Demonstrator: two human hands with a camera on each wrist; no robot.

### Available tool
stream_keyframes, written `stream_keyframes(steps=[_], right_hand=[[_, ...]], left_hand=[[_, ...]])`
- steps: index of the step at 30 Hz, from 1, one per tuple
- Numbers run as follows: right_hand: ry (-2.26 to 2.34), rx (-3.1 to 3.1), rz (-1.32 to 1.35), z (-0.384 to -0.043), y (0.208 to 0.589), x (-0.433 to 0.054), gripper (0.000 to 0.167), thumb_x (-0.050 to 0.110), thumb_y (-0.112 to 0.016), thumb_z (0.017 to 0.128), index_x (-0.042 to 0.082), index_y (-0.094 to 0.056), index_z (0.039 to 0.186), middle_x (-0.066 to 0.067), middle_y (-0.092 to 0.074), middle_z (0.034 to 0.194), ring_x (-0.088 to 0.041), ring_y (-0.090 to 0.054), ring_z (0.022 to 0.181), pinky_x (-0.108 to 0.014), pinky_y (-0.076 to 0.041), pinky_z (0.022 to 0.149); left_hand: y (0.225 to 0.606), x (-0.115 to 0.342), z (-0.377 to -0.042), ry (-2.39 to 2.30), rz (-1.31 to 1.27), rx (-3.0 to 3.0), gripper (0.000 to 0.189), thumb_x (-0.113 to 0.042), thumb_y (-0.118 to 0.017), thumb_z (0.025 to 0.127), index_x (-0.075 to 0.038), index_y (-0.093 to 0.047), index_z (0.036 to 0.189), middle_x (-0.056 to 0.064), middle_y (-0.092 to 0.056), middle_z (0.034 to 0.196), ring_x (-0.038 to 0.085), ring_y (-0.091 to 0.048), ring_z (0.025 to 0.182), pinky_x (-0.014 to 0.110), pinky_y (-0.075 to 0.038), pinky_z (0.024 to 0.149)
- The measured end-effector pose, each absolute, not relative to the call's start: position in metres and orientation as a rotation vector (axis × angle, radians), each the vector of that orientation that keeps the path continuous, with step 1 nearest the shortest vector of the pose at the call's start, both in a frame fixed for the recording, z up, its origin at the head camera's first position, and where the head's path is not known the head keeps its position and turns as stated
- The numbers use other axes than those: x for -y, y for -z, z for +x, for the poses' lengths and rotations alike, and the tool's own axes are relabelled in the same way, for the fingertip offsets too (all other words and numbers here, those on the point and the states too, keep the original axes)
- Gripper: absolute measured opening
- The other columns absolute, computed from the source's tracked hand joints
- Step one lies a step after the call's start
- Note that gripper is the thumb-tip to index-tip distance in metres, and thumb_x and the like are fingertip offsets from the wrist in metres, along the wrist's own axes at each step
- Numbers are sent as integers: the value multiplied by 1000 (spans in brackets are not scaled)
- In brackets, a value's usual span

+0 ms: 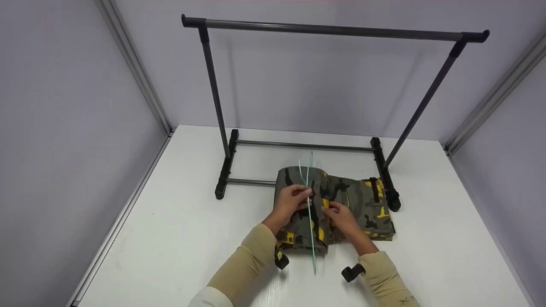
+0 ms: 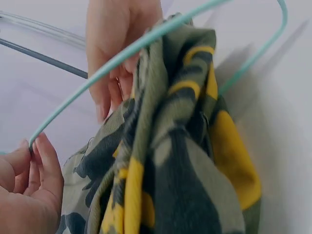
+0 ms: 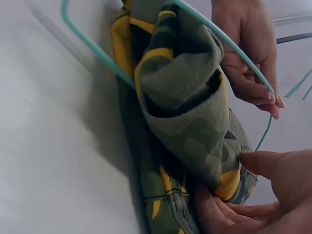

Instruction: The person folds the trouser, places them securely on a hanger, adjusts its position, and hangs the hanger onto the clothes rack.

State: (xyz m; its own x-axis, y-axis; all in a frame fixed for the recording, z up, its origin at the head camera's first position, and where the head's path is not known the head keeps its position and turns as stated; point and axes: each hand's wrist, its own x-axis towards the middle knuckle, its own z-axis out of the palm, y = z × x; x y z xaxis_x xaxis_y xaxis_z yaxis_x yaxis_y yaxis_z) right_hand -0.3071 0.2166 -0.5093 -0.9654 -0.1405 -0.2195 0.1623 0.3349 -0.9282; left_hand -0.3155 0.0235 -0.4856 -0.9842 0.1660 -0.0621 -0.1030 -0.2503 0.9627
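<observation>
Folded camouflage trousers (image 1: pixel 360 200) in green, black and yellow lie on the white table, their left part doubled over into a thick fold. A mint-green wire hanger (image 1: pixel 310 226) runs through and over that fold, its hook pointing toward the rack. My left hand (image 1: pixel 290 204) pinches the hanger near its neck between thumb and fingertips. At the fold's right side, my right hand (image 1: pixel 344 218) grips the cloth. The right wrist view shows the right thumb (image 3: pixel 263 163) on top of the cloth and the fingers tucked beneath. Part of the hanger's lower bar is hidden inside the fold.
A black and grey garment rack (image 1: pixel 332 30) stands behind, its base bars on the table. The trousers' right end overlaps the rack's right foot (image 1: pixel 390 192). Pale panels enclose the table (image 1: pixel 170 238) at the left, back and right.
</observation>
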Motion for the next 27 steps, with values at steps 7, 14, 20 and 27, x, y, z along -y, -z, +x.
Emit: stream_keyframes(steps=[7,14,20,27], right_hand=[[1644,-2311,114,-314,505,-207,53,38,-61,89,-1,-47,121,-10,-53,96,-19,-51,80,-31,-43,66],[1743,-2322,84,-318,489,-198,54,26,-59,90,0,-35,131,-17,-48,120,-26,-49,101,-36,-41,82],[1897,-2308,-12,-317,464,-188,37,20,-62,89,2,-43,115,-11,-53,93,-20,-47,77,-29,-39,65],[1935,-2266,-181,-318,421,-177,31,13,-61,90,-1,-45,113,-9,-57,89,-18,-46,70,-27,-39,61]], left_hand=[[483,-23,-315,-2393,26,-1755,19,-15,-67,86,-2,-62,99,16,-62,106,28,-62,96,35,-52,77],[473,-22,-317,-2379,42,-1881,12,-13,-67,86,-3,-63,92,17,-63,102,21,-63,83,34,-53,73],[459,-17,-313,-2334,38,-2043,11,-12,-66,87,-3,-64,90,11,-63,88,18,-63,74,33,-54,69],[440,-7,-311,-2330,16,-2145,12,-16,-66,87,-4,-64,89,8,-62,83,17,-62,72,30,-54,66]])
